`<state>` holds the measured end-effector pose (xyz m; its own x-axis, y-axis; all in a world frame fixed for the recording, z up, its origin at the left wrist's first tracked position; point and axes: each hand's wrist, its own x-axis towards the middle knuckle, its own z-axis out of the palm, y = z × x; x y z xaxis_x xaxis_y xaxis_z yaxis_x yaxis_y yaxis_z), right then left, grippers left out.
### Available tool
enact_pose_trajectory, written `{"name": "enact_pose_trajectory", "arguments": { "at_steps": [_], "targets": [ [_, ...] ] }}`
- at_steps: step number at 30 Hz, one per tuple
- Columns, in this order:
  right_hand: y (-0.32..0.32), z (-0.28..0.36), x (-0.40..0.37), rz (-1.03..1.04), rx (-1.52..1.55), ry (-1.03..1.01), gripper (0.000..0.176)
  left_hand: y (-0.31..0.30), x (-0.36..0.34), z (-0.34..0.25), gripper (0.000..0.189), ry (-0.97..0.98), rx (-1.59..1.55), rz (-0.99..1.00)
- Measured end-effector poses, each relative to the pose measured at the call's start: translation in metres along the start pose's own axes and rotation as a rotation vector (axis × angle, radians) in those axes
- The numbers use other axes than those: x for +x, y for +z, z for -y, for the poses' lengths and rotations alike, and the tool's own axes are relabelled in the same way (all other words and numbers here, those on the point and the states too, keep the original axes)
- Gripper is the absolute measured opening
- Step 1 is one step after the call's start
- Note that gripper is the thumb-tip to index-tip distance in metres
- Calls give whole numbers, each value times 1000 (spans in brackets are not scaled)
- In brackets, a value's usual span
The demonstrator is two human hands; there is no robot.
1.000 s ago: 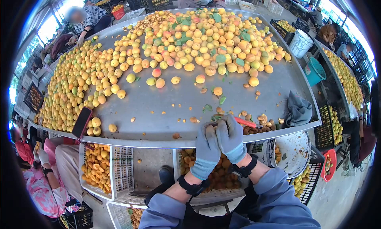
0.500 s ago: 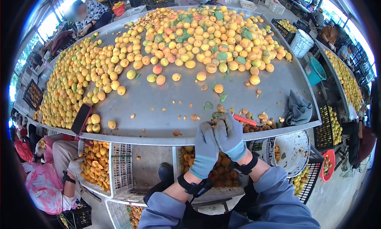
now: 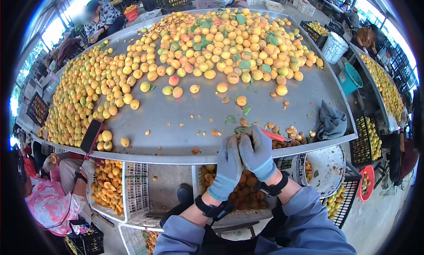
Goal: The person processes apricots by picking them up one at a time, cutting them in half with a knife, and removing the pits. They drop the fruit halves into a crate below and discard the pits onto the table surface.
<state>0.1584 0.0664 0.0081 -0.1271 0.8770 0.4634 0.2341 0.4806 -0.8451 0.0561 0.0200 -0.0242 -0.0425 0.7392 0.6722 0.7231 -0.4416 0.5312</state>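
Both my hands, in grey gloves, are pressed together over the front edge of the metal table (image 3: 176, 127). My left hand (image 3: 230, 155) is closed, its fingertips meeting those of my right hand (image 3: 256, 150), which is closed too. What they hold between them is hidden behind the gloves; I cannot tell what it is. A red-handled tool (image 3: 274, 135) shows just right of my right hand, among brown pits and scraps (image 3: 293, 133). Below my wrists is a crate of apricot halves (image 3: 245, 191). A large heap of yellow-orange apricots (image 3: 221, 45) covers the far part of the table.
A phone (image 3: 91, 135) stands at the table's front left edge, and a grey cloth (image 3: 332, 121) lies at the right. Beneath are a white crate of apricot halves (image 3: 107, 184) and a white bucket (image 3: 324, 166). A person in pink (image 3: 53, 202) sits at the left.
My hands stay together at the table edge, with only a slight shift of the fingers. The view has moved a little. The person at the left has shifted their hands.
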Motion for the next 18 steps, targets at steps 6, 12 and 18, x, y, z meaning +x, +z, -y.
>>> {"name": "enact_pose_trajectory", "arguments": {
  "at_steps": [6, 12, 18],
  "targets": [
    [0, 13, 4, -6, 40, -22, 8, 1, 7, -15, 24, -446, -447, -19],
    [-3, 14, 2, -16, 114, 22, 5, 5, 3, -16, 32, -569, -558, -74],
    [-6, 9, -2, -69, 350, 133, 11, -14, 8, -14, 50, -331, -272, 125]
  ]
}}
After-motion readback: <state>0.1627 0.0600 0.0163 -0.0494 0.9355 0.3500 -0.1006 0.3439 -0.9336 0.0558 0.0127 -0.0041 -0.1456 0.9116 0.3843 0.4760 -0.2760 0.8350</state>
